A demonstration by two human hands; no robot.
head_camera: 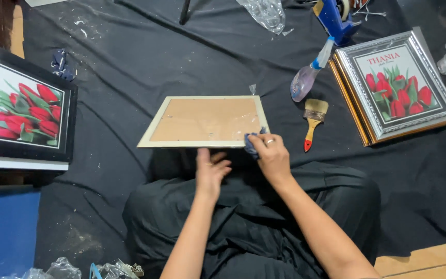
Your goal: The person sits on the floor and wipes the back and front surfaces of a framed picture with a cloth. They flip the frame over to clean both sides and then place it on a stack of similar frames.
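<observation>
Frame [205, 122], pale-edged with a brown backing board showing, is lying flat on the black cloth [130, 67] just ahead of my knees, and I am watching it through the head camera, the only view I have.

My right hand [272, 155] is closing around a small dark blue rag [251, 143] and pressing it against the near right corner of the frame; the fingers are curled tight on the cloth, a ring showing on one. My left hand [210, 168] is resting at the near edge, fingers loosely bent and holding nothing, touching or almost touching the rim; I cannot tell which.

To do this wiping well, I am judging that the left hand should be bracing the near edge firmly so the frame is not sliding on the cloth, while the rag is moving in short strokes along the rim, keeping its pressure light near the corner joint.

Off to the right, a spray bottle [308, 77] is lying tilted, near a paintbrush [313, 121] with a red-tipped handle, and both are sitting beside a silver-framed tulip picture [396, 82] stacked on another frame. A black-framed tulip picture [19, 106] is sitting well apart on the left. Crumpled clear plastic [267, 13] is lying at the top.
</observation>
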